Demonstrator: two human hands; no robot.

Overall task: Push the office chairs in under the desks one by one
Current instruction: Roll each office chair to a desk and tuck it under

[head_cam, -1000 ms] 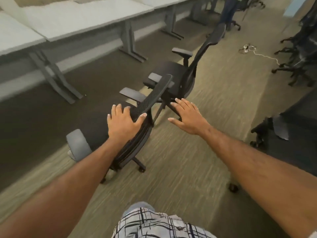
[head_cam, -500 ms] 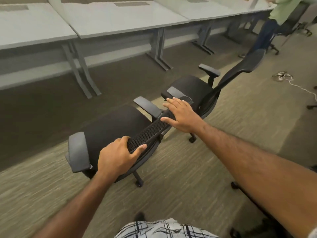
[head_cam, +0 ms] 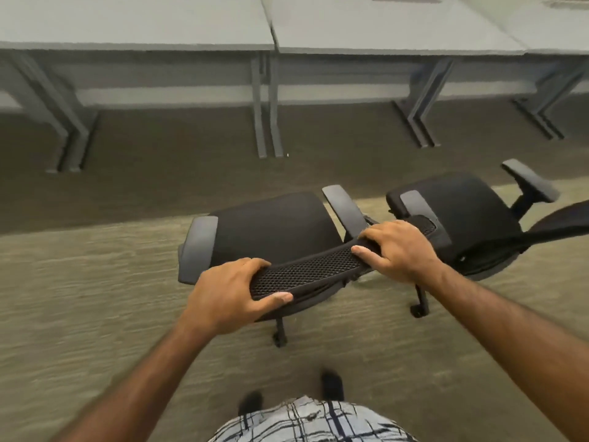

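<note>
A black office chair with grey armrests stands on the carpet in front of me, its seat facing the row of grey desks. Its mesh backrest top runs between my hands. My left hand is shut on the left end of that top edge. My right hand grips the right end. A second black office chair stands just to the right, its seat also toward the desks and its backrest leaning off to the right. The first chair's base is mostly hidden; two castors show below it.
Grey desk legs stand at the seam between two desks straight ahead, with more legs to the right and others to the left. Darker carpet lies under the desks. My feet are close behind the chair.
My right hand has come down onto the backrest top and closed on it. The chair and my view have turned to face the desks squarely. The person at the far right is out of view.
</note>
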